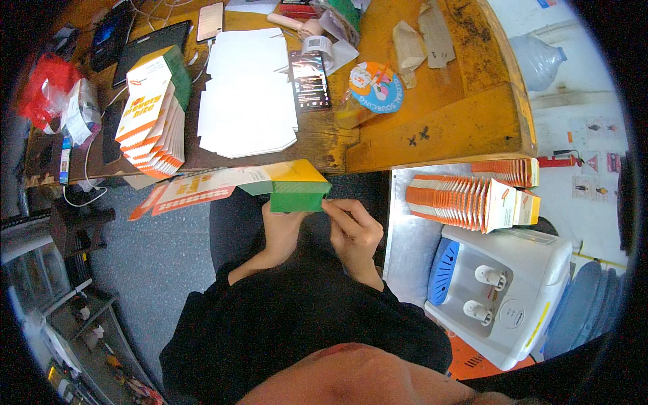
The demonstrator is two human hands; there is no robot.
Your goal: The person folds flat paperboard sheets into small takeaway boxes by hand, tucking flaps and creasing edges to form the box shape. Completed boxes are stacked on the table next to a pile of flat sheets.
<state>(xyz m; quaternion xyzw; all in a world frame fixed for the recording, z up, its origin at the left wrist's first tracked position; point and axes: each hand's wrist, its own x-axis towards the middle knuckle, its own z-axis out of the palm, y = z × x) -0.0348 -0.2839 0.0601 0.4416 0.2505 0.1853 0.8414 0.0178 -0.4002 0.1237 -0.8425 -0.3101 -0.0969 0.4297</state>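
In front of my body, at the table's near edge, I hold a partly folded cardboard carton [295,194] with a green end, a yellow band and a long white and orange panel stretching left. My left hand [280,233] is closed on the green end from below, with its fingertips partly hidden behind the cardboard. The fingers of my right hand [354,229] pinch the right edge of that green end. On the table ahead lies a stack of flat white carton blanks [248,101]. Left of it leans a fanned stack of similar printed cartons [152,111].
Right of me, rows of orange and white cartons [449,202] stand on a metal surface beside a water dispenser [503,290]. The wooden table [432,128] carries a phone [310,79], a round sticker [375,88], a tablet [152,50] and cables. Shelving [88,331] stands lower left.
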